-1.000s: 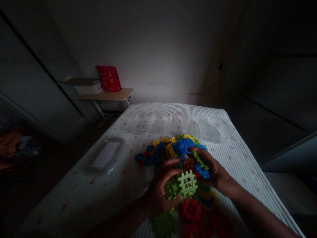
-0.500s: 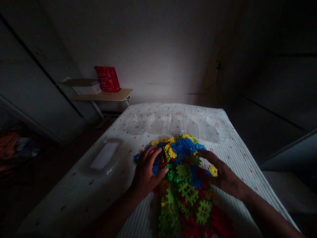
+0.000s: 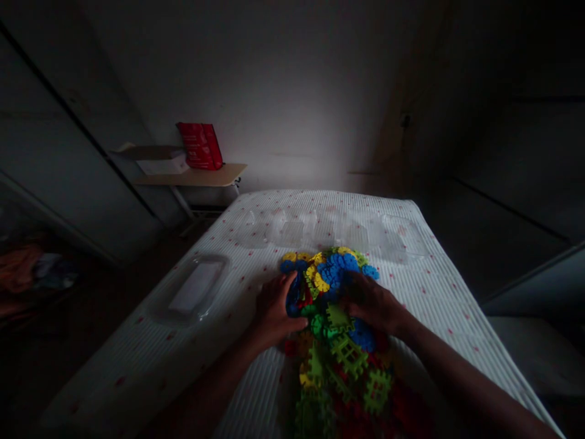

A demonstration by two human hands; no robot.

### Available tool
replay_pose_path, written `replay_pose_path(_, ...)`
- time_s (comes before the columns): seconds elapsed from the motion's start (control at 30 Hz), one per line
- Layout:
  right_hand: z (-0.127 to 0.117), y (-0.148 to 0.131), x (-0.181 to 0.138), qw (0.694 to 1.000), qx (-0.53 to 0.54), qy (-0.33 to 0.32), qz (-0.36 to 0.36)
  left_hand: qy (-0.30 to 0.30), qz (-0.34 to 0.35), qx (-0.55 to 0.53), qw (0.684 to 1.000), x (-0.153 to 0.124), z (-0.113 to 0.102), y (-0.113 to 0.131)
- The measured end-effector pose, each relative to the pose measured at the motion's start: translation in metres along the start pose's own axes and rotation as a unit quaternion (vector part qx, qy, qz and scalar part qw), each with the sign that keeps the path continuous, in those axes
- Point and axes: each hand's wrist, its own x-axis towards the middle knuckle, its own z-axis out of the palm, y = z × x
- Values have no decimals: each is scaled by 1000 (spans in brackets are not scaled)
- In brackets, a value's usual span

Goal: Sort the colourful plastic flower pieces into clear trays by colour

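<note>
A heap of interlocking toy pieces lies on a striped cloth (image 3: pixel 247 396) with small red marks, spreading from about the middle toward the near edge. The left hand (image 3: pixel 276 308) is at the heap's left flank, thumb and fingers well apart, with dark blue flower discs (image 3: pixel 293 297) in the gap between them; its thumb tip is just beside the green flower discs (image 3: pixel 319 326). The right hand (image 3: pixel 377 303) reaches in from the right, fingers bent over the heap just beside the brighter blue flower discs (image 3: pixel 337 268) — in this dim light I cannot tell whether they are clamped on a piece. A green square piece (image 3: pixel 339 317) lies between the two hands, close to the right fingertips. Yellow flower discs (image 3: pixel 321 281) sit beyond it, toward the far edge. Nearer than both hands are green window pieces (image 3: pixel 350 355), with dark red pieces (image 3: pixel 351 421) under and around them.

Clear plastic trays (image 3: pixel 324 233) stand in a row along the far edge, between the two far corners. A separate clear tray (image 3: pixel 219 268) lies by the left edge, a white card (image 3: pixel 194 288) showing in it.
</note>
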Motion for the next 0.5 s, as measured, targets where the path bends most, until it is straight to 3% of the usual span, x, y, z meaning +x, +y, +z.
replay_pose_path(0.17, 5, -10, 8, 999, 30, -37, -1, -34, 28, -36, 998, 1, 3, 5)
replay_pose_path(0.3, 8, -17, 13, 992, 110, -62, 11, -27, 49, -84, 995, -1, 12, 5)
replay_pose_path(0.5, 10, -29, 16, 947, 293, -132, -3, -40, 46, -194, 979, -5, 18, 11)
